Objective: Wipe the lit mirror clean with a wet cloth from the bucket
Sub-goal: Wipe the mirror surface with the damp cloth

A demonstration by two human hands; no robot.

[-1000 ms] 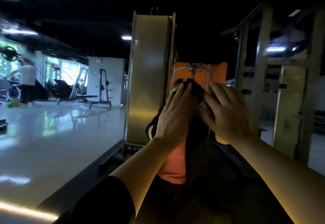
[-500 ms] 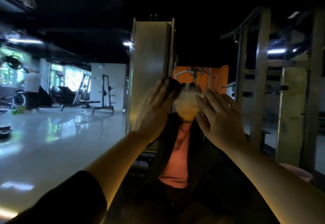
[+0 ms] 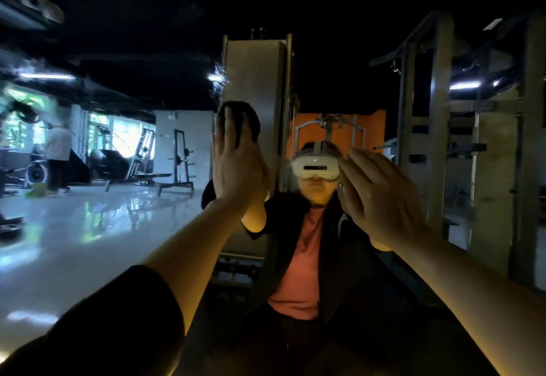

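The left hand is raised flat against the mirror, fingers straight and close together, pressing a dark cloth to the glass; the cloth bunches above and beside the fingertips, in front of a reflected tall pale gym column. The right hand is up beside it, apart from the left, fingers extended and holding nothing; whether its fingertips touch the glass is hard to tell. Between the two hands the mirror shows the person's reflected white headset.
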